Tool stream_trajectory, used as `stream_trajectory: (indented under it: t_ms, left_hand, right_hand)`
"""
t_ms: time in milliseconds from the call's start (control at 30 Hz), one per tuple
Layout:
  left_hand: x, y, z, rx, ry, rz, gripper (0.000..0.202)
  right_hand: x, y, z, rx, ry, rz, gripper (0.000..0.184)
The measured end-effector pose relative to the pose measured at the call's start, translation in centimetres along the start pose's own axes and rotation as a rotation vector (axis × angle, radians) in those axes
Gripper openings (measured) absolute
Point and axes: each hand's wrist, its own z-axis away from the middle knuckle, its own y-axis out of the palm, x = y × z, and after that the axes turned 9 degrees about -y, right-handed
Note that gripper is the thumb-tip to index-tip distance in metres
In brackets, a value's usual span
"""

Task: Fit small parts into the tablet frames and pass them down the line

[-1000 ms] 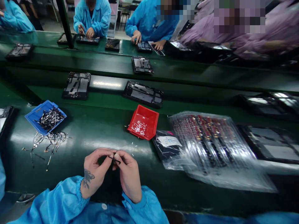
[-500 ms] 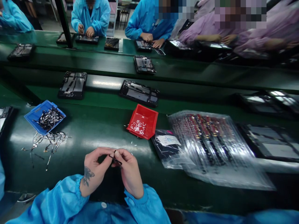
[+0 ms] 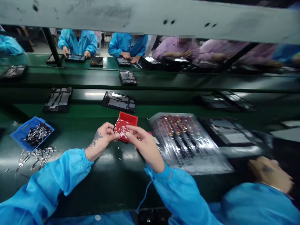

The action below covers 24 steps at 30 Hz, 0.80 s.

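My left hand (image 3: 106, 133) is closed in a pinch on a thin black flex cable (image 3: 114, 128), held just over the near edge of a red bin (image 3: 127, 119) of small white pieces. My right hand (image 3: 140, 137) reaches to the same bin, thumb and fingers pinched together beside the white pieces; what they hold is too small to make out. Both arms wear blue sleeves and stretch out over the green bench (image 3: 98, 175).
A blue bin (image 3: 22, 132) of black cables with loose cables (image 3: 35, 155) beside it lies at left. Clear bags of red and black parts (image 3: 185, 137) lie right of the red bin. Tablet frames (image 3: 119, 101) ride the belt. A co-worker's hand (image 3: 269, 173) rests at right; others work across.
Both hands have moved forward from near my body to the red bin. The view has tilted up, showing an overhead beam and a co-worker's hand at right.
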Motion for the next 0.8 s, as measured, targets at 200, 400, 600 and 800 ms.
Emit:
stream_trajectory:
  t_ms: [200,400,600,800]
  left_hand:
    - [0.0,2.5,-1.6,0.183,-0.037,-0.134,0.026]
    - [0.5,2.3,-3.0,0.093,0.057,-0.215,0.019]
    - [0.6,2.1,-4.2,-0.016,-0.007,-0.163,0.019]
    - [0.0,2.1,-4.5,-0.043,0.081,-0.327,0.013]
  right_hand:
    - [0.6,-2.3,-3.8,0.043,0.032,-0.141,0.036]
    - [-0.9,-2.9,-4.8,0.103,0.055,-0.115,0.038]
    - [-3.1,-2.6,-4.1,-0.116,-0.441,0.43,0.026]
    - [-5.1,-2.7,-3.2,0.055,-0.997,1.053,0.027]
